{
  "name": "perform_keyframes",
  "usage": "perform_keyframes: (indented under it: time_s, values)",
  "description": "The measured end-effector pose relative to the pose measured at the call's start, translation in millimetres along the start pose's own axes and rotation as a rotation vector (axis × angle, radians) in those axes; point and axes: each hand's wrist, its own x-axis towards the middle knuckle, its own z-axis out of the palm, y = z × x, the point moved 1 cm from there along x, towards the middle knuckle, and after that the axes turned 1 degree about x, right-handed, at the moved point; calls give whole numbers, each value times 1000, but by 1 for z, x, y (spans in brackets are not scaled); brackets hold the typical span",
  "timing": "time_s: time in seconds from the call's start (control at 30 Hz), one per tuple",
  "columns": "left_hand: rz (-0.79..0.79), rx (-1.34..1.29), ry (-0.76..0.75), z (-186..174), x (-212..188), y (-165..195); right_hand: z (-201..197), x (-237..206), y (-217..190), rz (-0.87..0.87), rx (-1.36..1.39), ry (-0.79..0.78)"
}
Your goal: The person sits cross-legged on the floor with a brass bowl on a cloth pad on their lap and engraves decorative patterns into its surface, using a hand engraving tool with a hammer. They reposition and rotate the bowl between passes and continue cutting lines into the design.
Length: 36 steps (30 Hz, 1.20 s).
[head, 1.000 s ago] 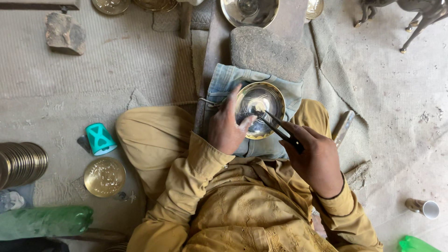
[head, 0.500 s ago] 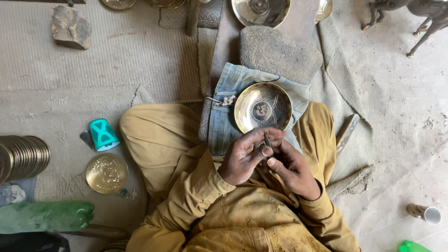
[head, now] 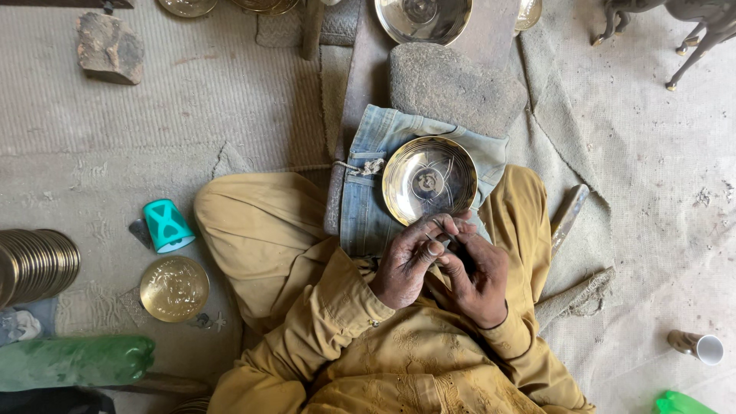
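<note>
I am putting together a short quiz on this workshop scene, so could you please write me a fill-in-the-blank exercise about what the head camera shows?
1. The brass bowl rests on a folded piece of ____ cloth on the person's lap.
2. The left hand and the right hand are held together just ____ the bowl, nearer the person's body.
3. The small cup lying on the mat beside the knee is ____ in colour.
4. A stack of metal ____ lies at the left edge of the view.

Missing words: denim; below; teal; discs

brass bowl [head: 429,180] – glossy metal | denim cloth [head: 368,199] – faded, matt | stone block [head: 452,84] – rough
</note>
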Motion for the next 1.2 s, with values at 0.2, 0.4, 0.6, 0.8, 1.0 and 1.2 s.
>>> perform_keyframes:
  time_s: [0.2, 0.4, 0.6, 0.8, 1.0, 1.2]
  values:
    - [-22, -29, -6, -4, 3, -5, -1, 0, 4, -38, -16, 28]
    - [-68, 119, 9, -5, 12, 14, -6, 2, -5, 166, 23, 16]
    - [128, 1567, 314, -34, 51, 45, -31, 30, -26, 128, -303, 14]
    - [24, 1526, 389, -23, 60, 38, -36, 39, -49, 104, -528, -76]
    - [97, 1439, 427, -26, 60, 34, -26, 39, -57, -10, -736, -43]
    - [173, 1452, 417, -27, 58, 33, -19, 39, -56, -33, -841, -31]
